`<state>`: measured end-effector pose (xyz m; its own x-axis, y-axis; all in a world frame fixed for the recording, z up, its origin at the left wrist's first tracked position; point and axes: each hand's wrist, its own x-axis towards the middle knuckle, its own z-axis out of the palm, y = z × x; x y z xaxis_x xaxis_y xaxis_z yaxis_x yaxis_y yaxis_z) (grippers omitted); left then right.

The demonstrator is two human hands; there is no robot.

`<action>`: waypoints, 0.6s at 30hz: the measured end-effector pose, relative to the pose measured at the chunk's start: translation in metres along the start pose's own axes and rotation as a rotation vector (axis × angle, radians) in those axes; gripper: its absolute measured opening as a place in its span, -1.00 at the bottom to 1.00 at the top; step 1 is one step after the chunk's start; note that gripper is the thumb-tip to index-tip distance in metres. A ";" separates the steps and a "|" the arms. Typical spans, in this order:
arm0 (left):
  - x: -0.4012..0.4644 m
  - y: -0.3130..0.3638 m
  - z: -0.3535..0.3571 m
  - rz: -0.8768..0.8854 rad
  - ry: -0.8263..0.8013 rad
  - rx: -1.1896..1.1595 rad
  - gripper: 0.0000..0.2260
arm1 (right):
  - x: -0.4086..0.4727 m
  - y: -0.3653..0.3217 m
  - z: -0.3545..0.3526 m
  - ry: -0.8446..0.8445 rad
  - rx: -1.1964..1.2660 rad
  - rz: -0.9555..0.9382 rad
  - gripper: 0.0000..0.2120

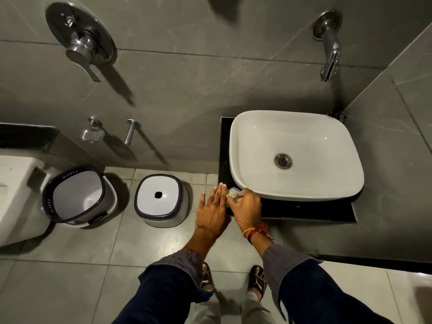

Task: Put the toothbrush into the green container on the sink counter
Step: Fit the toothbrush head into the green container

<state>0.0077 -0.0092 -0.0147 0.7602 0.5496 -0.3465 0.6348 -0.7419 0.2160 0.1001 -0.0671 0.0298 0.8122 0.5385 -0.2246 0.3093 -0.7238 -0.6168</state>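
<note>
The green container (229, 203) stands on the front left corner of the black sink counter (304, 212), mostly hidden between my hands. My right hand (246, 206) curls over its top, fingers closed around a pale, rounded upper part (234, 192). My left hand (214, 210) lies flat with fingers stretched out, pressed against the container's left side and holding nothing. I cannot make out the toothbrush; it may be hidden under my right hand.
The white basin (257, 127) fills most of the counter, under a wall spout (330, 46). On the floor to the left stand a white stool (161, 198) and a white bucket (77, 197), beside a toilet (16, 195). My sandalled feet show below.
</note>
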 end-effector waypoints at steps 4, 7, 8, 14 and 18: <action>-0.002 0.000 0.000 0.009 0.006 0.010 -0.24 | -0.003 -0.004 -0.004 0.010 -0.099 -0.058 -0.58; -0.002 0.000 0.001 0.015 0.006 0.017 -0.25 | -0.001 -0.005 -0.005 -0.041 -0.141 -0.195 -0.66; -0.002 0.000 0.001 0.014 0.008 0.017 -0.25 | 0.002 -0.006 -0.006 -0.072 -0.156 -0.225 -0.69; 0.001 0.003 0.002 -0.009 0.024 0.007 -0.26 | 0.011 -0.010 -0.010 -0.131 -0.319 -0.239 -0.58; -0.002 0.003 0.005 -0.008 0.024 0.020 -0.26 | 0.006 -0.012 -0.010 -0.103 -0.332 -0.214 -0.53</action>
<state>0.0078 -0.0146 -0.0179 0.7581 0.5646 -0.3266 0.6384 -0.7446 0.1948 0.1063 -0.0599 0.0434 0.6634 0.7204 -0.2022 0.6228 -0.6814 -0.3845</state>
